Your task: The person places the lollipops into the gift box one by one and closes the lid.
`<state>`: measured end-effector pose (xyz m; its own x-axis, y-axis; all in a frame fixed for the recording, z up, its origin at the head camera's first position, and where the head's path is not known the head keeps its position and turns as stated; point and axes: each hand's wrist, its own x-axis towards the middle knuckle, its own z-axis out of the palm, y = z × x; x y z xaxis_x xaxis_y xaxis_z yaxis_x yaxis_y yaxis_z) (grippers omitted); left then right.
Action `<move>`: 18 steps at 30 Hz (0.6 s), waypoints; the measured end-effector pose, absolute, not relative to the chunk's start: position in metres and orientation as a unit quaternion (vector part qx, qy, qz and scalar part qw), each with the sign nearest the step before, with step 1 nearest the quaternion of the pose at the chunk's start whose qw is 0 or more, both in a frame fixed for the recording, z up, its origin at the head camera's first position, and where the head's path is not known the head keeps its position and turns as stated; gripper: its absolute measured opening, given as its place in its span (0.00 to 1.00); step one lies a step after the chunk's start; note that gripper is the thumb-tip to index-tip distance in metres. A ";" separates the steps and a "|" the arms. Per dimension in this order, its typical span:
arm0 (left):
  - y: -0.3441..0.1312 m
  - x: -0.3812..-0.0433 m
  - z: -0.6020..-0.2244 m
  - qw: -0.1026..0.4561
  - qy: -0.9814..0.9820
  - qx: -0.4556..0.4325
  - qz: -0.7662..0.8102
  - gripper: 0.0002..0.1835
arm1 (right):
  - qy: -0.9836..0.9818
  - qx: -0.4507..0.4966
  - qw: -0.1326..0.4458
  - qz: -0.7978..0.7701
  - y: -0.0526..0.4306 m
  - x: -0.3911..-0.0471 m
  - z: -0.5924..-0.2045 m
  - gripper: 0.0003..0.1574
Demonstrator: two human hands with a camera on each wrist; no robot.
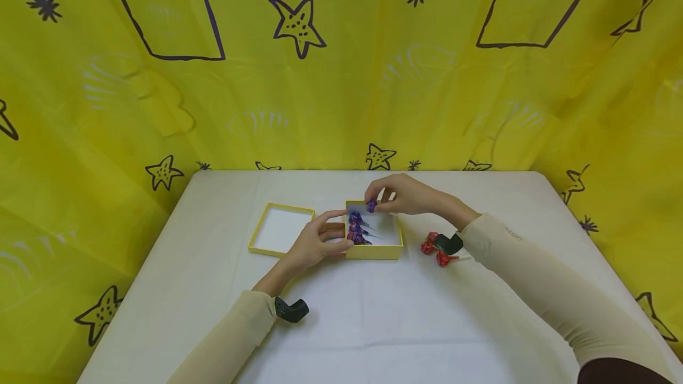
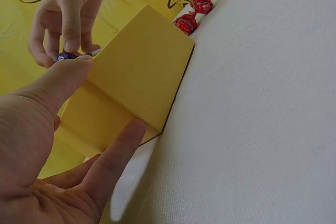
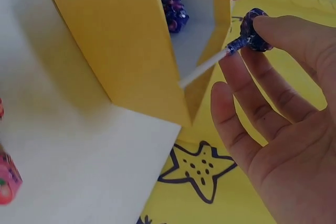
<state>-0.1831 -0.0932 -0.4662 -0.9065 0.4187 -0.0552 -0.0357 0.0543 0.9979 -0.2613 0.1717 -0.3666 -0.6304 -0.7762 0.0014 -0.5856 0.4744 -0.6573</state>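
My right hand pinches a purple-wrapped lollipop by its head, above the far rim of a yellow box. The lollipop's white stick slants toward the box's edge in the right wrist view. Inside the box, along its left wall, several purple lollipops lie in a row with their sticks to the right. My left hand holds the box at its left side, the thumb and fingers spread across that wall in the left wrist view.
The box's lid, white inside with yellow edges, lies on the white-covered table to the left. Several red lollipops lie right of the box, partly hidden by the right wrist camera. A yellow patterned curtain hangs behind.
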 end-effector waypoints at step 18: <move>-0.094 -0.183 -0.467 0.172 0.704 0.137 0.675 0.40 | 0.838 -0.410 0.165 -0.319 0.149 -0.257 -0.400 0.11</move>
